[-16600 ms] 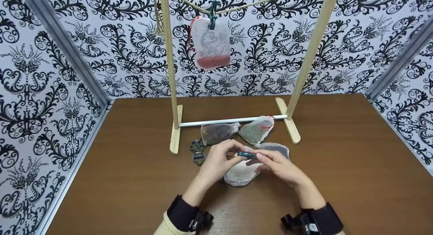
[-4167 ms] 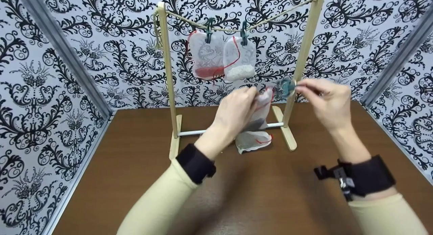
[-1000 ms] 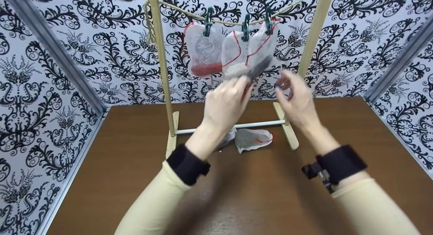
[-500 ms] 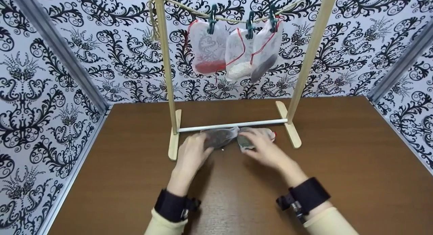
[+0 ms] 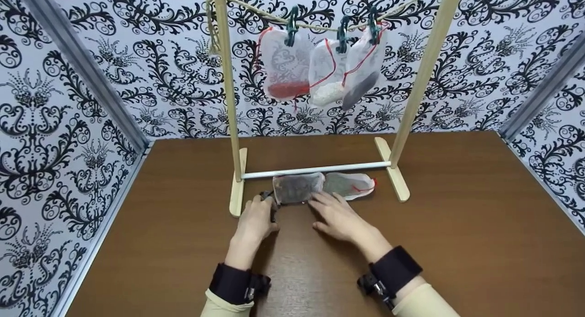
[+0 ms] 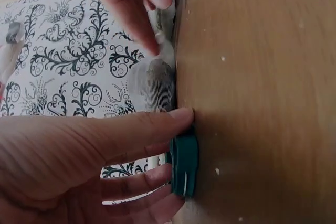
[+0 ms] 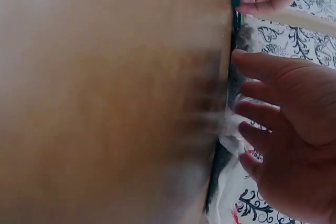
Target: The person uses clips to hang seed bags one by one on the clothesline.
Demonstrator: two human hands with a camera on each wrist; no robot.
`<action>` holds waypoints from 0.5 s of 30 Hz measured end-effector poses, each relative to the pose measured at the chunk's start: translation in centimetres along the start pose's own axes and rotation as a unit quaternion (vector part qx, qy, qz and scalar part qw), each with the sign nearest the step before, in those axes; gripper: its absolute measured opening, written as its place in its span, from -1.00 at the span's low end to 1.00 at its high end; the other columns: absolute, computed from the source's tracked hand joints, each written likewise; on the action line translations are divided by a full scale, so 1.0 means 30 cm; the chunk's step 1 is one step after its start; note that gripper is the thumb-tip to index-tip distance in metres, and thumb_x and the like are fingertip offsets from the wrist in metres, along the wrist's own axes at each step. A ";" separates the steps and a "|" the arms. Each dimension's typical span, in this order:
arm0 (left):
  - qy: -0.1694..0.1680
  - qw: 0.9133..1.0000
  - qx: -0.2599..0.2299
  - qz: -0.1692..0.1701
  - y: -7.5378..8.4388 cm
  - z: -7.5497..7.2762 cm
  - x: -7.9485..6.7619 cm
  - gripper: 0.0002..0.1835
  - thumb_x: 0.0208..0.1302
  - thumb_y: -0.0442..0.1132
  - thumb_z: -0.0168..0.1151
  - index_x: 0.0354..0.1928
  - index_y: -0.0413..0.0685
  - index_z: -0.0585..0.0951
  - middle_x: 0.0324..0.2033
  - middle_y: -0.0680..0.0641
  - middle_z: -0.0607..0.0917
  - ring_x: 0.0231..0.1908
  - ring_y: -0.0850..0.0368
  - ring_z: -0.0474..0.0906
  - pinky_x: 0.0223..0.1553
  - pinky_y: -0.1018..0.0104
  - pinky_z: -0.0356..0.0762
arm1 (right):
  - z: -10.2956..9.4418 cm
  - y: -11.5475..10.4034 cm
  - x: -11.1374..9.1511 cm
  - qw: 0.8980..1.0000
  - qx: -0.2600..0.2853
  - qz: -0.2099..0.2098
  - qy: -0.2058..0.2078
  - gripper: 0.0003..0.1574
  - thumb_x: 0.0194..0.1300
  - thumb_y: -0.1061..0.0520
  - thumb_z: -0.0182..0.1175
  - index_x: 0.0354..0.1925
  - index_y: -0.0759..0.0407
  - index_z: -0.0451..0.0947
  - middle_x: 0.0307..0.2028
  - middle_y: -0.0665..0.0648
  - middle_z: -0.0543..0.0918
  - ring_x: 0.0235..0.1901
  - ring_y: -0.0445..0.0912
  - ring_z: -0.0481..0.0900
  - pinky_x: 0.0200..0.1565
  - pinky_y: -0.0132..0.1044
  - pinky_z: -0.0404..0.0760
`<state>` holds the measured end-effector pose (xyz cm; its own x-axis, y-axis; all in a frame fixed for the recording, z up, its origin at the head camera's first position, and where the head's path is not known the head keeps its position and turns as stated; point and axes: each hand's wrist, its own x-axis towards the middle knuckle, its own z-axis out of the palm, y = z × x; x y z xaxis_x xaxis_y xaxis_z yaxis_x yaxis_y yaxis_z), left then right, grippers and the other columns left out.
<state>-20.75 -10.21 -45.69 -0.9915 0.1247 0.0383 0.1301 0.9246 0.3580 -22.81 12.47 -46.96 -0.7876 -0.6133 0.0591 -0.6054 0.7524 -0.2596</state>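
On the table my left hand [image 5: 253, 222] has its thumb and fingers around a dark green clip [image 6: 185, 166], left of a mesh bag with dark brownish contents [image 5: 297, 189]. Part of another clip shows beyond the fingers in the head view. My right hand [image 5: 340, 216], fingers spread and fairly straight, is at the front edge of that bag. To its right lies a mesh bag with greenish contents [image 5: 343, 184] and a red drawstring. Three mesh bags hang by green clips on the rope: red-filled [image 5: 287, 66], white-filled [image 5: 325, 79] and grey-filled [image 5: 361, 84].
A wooden frame with a left post [image 5: 231, 93], a right post [image 5: 425, 79] and a white bottom bar [image 5: 315, 170] stands behind the hands. The rope [image 5: 263, 13] sags between the posts. Patterned cloth walls [image 5: 183, 93] enclose the brown table [image 5: 457, 225].
Both hands have come down from the hanging grey-filled bag to the table. The dark brownish bag now lies flatter and straighter. Earlier, the white-filled and grey-filled bags were clipped onto the rope.
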 end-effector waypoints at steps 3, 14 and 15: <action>-0.002 1.000 -0.022 -0.001 -0.009 0.000 0.002 -0.56 -0.08 -0.29 0.57 -0.13 -0.20 0.61 -0.13 -0.31 0.66 -0.10 -0.35 0.61 0.01 -0.08 0.62 | 0.009 -0.023 -0.016 1.000 -0.017 0.005 0.001 -0.33 0.30 0.05 0.31 0.27 0.34 0.47 0.38 0.33 0.43 0.43 0.24 0.31 0.41 0.29 0.23; -0.011 0.997 -0.067 -0.026 -0.028 -0.044 -0.001 -0.63 0.07 -0.22 0.42 -0.08 -0.24 0.64 -0.16 -0.25 0.69 -0.06 -0.17 0.64 0.00 0.02 0.62 | 0.000 -0.116 -0.093 0.999 0.016 -0.039 0.028 -0.47 0.34 0.09 0.27 0.17 0.37 0.53 0.16 0.33 0.60 0.21 0.18 0.55 0.27 0.05 0.51; -0.007 0.997 -0.078 -0.027 -0.028 -0.047 -0.002 -0.62 0.07 -0.22 0.42 -0.06 -0.22 0.64 -0.16 -0.24 0.69 -0.08 -0.15 0.64 -0.02 0.03 0.61 | -0.002 -0.120 -0.100 0.998 0.027 -0.041 0.025 -0.48 0.35 0.10 0.26 0.18 0.36 0.53 0.15 0.31 0.60 0.19 0.15 0.57 0.24 0.03 0.53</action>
<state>-20.80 -11.51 -44.69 -0.9966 0.0822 0.0021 0.0722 0.8627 0.5005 -18.28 11.61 -46.14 -0.7419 -0.6578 0.1298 -0.6612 0.6857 -0.3044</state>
